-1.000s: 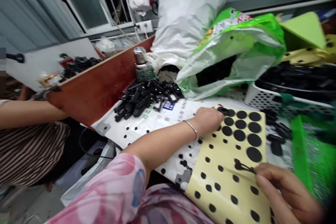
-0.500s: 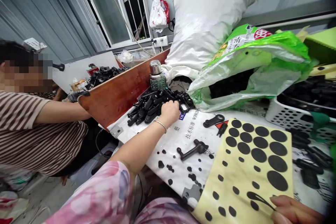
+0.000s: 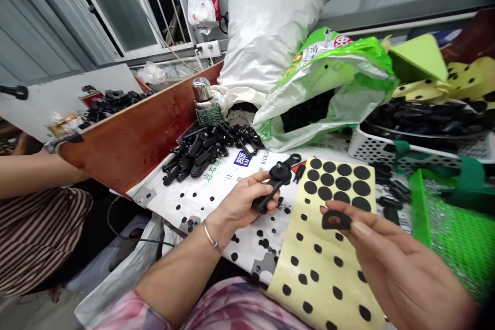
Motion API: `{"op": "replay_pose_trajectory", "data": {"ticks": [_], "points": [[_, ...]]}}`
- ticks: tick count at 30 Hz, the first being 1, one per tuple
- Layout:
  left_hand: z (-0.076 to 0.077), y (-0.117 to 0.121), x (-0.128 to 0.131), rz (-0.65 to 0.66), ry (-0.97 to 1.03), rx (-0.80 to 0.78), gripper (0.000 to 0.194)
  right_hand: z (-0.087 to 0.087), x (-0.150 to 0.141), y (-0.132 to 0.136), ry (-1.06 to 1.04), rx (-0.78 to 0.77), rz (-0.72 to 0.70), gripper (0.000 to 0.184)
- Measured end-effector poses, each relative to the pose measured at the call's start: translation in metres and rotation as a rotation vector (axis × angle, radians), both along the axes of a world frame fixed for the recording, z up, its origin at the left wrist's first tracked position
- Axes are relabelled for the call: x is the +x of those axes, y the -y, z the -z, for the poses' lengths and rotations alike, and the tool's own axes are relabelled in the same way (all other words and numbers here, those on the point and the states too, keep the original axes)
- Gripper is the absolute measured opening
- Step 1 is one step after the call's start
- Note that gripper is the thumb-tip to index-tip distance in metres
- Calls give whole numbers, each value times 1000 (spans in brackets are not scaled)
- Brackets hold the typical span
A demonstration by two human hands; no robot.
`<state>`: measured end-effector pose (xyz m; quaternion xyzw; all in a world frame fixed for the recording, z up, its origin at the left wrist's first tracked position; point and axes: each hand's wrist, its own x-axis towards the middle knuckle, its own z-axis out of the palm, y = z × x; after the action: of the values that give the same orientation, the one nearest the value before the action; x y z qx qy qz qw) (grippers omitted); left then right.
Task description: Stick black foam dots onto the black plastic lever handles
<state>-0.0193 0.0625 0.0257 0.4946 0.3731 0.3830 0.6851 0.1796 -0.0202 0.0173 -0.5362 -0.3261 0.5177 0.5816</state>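
Observation:
My left hand (image 3: pixel 251 198) is closed around a black plastic part (image 3: pixel 266 197) with a long arm and a rounded head. It is over the white printed sheet, just left of the yellow sticker sheet (image 3: pixel 320 247). Another black part with a ring end (image 3: pixel 295 159) shows right behind that head. Between thumb and fingertips, my right hand (image 3: pixel 386 247) pinches a thin black pad (image 3: pixel 335 219) with an oval hole, above the yellow sheet. Black round and small leaf-shaped pieces dot that sheet. Beyond my left hand lies a pile of black plastic parts (image 3: pixel 201 152).
A steel-topped flask (image 3: pixel 203 93) stands by the wooden board (image 3: pixel 147 139). Behind are a green-white bag (image 3: pixel 328 87) and a stuffed white sack (image 3: pixel 266 26). To the right are a white basket (image 3: pixel 371 147) of black parts and a green basket (image 3: pixel 456 237). A person's arm (image 3: pixel 38 172) reaches in at left.
My left hand has come back from the pile and now grips a black part above the sheet. My right hand has risen with the thin pad, whose hole now shows. The view has shifted right.

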Motion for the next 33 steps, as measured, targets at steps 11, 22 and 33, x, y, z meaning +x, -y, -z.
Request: {"op": "replay_pose_trajectory", "data": {"ticks": [11, 22, 33], "points": [[7, 32, 25, 143, 24, -20, 59, -35, -2, -12, -82, -168, -126, 37], [7, 35, 23, 167, -42, -1, 66, -31, -3, -17, 60, -213, -177, 42], [10, 38, 19, 171, -61, 39, 64, -22, -4, -18, 44, -217, -204, 30]]}}
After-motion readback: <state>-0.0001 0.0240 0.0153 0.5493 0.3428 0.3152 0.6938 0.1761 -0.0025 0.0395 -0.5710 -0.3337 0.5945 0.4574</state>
